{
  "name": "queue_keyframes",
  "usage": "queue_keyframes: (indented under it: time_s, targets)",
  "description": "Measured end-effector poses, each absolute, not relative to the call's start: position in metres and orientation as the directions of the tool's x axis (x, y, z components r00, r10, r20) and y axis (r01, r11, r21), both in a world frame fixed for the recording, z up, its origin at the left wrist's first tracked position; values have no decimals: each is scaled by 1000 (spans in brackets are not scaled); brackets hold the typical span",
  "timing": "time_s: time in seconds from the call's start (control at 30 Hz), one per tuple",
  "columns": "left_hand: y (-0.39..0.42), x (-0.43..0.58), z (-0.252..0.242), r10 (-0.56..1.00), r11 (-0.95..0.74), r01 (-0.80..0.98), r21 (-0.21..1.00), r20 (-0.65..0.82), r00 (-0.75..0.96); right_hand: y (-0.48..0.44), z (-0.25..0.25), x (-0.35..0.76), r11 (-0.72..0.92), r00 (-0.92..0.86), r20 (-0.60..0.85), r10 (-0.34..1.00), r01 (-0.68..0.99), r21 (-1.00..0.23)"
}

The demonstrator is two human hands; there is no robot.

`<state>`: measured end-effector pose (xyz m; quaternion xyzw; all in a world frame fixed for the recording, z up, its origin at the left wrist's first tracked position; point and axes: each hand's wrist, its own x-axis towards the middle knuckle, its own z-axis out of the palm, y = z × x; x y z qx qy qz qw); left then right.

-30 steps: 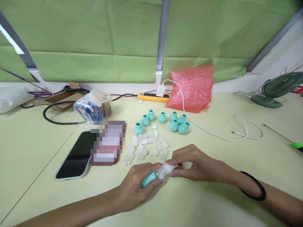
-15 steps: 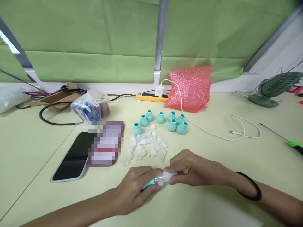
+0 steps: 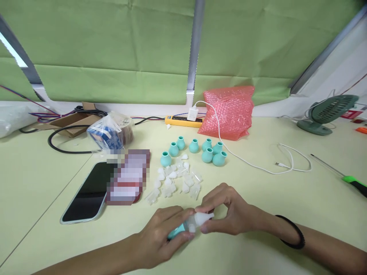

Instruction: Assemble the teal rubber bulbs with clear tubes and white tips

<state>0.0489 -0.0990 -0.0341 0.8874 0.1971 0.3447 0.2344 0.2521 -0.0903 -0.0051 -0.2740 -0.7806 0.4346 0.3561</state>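
Note:
My left hand (image 3: 168, 238) is closed around a nasal aspirator with a teal squeeze bulb (image 3: 176, 231) and a clear plastic body (image 3: 189, 223). A white tapered nozzle (image 3: 203, 218) sits at the aspirator's right end and points right. My right hand (image 3: 225, 212) pinches that nozzle at its wide base between thumb and fingers. Most of the bulb is hidden by my left hand. Beyond the hands lies a loose pile of clear bodies (image 3: 169, 189) and white nozzles (image 3: 172, 175). Several teal bulbs (image 3: 207, 155) stand behind the pile with their necks up.
Left of the pile lie a black-screened phone (image 3: 88, 194) and a blurred red-edged item (image 3: 129, 177). A yellow power strip (image 3: 183, 121), white cable (image 3: 246, 162) and pink bubble-wrap bag (image 3: 229, 114) are at the back. A screwdriver (image 3: 348, 178) and green fan (image 3: 323, 114) are right.
The right fingers have shifted on the nozzle, whose tapered tip now shows more fully. The aspirator has moved slightly left and down in the picture, still in both hands.

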Motion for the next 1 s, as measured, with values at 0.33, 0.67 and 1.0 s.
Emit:
queue_keyframes:
  time_s: [0.33, 0.67, 1.0]
  targets:
    - [-102, 49, -36, 469, -855, 177, 486, 582, 664, -103, -13, 245, 388, -485, 329, 811, 24, -921]
    - [-100, 48, -35, 452, -828, 31, 560, 632, 629, -102, 29, 263, 369, -384, 233, 893, 331, -868]
    - [-84, 49, -32, 435, -890, 404, 211, 658, 614, -44, 72, 351, 168, -128, 144, 981, 936, -310]
